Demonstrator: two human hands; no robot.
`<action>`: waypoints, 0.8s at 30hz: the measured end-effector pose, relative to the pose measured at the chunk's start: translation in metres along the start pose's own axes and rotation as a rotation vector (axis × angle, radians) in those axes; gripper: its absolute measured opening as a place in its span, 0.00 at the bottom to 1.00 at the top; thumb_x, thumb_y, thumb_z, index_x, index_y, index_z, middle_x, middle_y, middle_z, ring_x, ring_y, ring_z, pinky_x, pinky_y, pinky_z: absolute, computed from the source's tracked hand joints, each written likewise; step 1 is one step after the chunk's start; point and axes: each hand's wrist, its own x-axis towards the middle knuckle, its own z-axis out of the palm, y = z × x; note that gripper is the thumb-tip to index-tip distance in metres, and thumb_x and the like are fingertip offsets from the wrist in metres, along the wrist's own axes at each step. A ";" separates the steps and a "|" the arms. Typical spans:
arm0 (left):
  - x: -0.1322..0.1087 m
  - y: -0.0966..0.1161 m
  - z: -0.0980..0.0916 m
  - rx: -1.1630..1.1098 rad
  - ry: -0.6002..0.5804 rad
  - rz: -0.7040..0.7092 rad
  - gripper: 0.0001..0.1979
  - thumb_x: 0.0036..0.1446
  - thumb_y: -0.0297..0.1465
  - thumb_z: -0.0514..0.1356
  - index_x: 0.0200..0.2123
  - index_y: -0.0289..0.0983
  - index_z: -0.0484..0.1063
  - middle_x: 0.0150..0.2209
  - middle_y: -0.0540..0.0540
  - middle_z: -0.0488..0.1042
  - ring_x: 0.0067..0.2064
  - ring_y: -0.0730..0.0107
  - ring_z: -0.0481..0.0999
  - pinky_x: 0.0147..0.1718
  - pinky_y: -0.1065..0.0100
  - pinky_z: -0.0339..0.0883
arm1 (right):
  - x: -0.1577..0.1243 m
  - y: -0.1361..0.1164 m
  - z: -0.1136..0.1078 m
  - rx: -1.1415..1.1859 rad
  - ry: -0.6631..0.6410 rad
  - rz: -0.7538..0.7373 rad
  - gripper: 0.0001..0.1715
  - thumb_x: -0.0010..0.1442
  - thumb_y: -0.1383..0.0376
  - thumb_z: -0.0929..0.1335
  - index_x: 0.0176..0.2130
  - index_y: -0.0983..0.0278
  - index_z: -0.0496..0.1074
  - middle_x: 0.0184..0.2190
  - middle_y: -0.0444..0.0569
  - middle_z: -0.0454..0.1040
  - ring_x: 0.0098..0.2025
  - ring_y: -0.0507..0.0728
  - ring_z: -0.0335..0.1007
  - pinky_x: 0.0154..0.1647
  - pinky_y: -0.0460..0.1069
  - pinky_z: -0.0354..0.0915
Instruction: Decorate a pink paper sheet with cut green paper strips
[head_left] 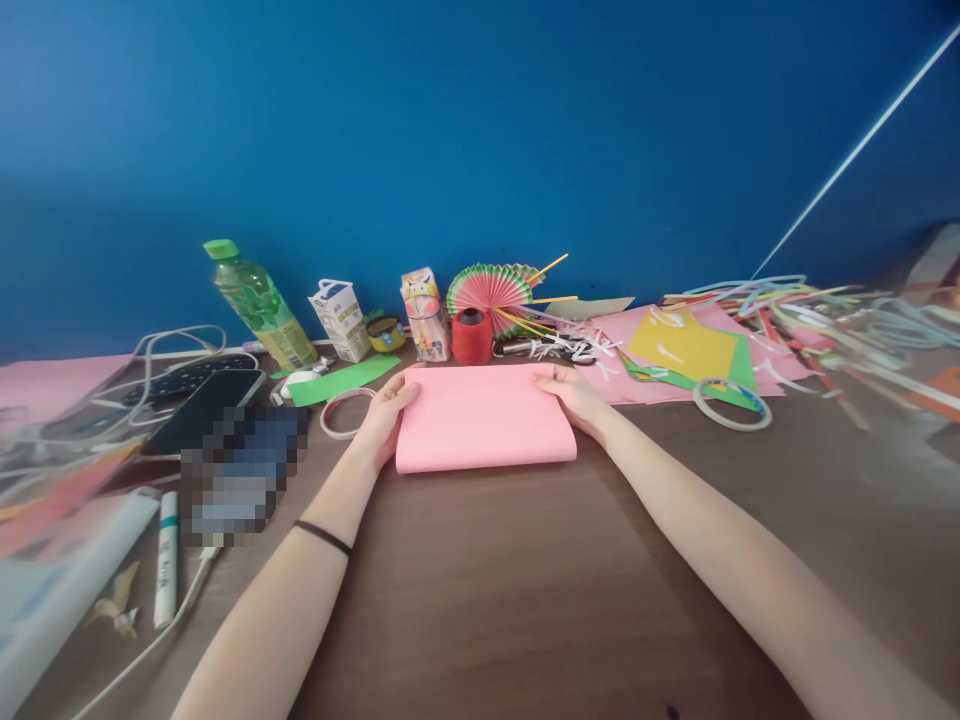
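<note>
A sheet of pink paper [486, 420] lies folded over on the brown table in front of me, with a rounded, uncreased bend along its near edge. My left hand [388, 412] grips its far left corner, thumb on top. At the far right corner my right hand [576, 398] pinches the paper in the same way, thumb above. The fingers beneath the sheet are partly hidden. Just beyond the paper stands a red spool of thread [472, 340]. A roll of tape [346, 413] lies right beside my left hand.
Along the blue wall stand a green-capped bottle [262, 310], a small carton [341, 318], a patterned box [425, 315] and a pleated paper fan [495, 290]. Coloured paper [682, 350], another tape roll [732, 405] and paper strips are at right. Phones, cables and a marker [166, 560] lie left.
</note>
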 end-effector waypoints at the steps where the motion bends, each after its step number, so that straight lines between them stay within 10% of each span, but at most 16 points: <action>1: 0.001 0.000 -0.001 -0.009 0.000 0.007 0.22 0.43 0.26 0.65 0.45 0.35 0.71 0.40 0.43 0.78 0.40 0.63 0.78 0.41 0.65 0.72 | 0.000 0.000 0.000 0.001 -0.006 -0.002 0.15 0.37 0.62 0.75 0.28 0.64 0.73 0.27 0.46 0.78 0.33 0.57 0.74 0.39 0.53 0.67; 24: -0.006 0.007 0.008 -0.034 0.030 -0.036 0.20 0.42 0.22 0.63 0.42 0.36 0.70 0.46 0.43 0.76 0.48 0.59 0.74 0.48 0.61 0.69 | -0.002 -0.003 0.002 -0.010 0.027 -0.015 0.18 0.35 0.66 0.75 0.32 0.63 0.75 0.29 0.45 0.78 0.38 0.59 0.74 0.47 0.56 0.65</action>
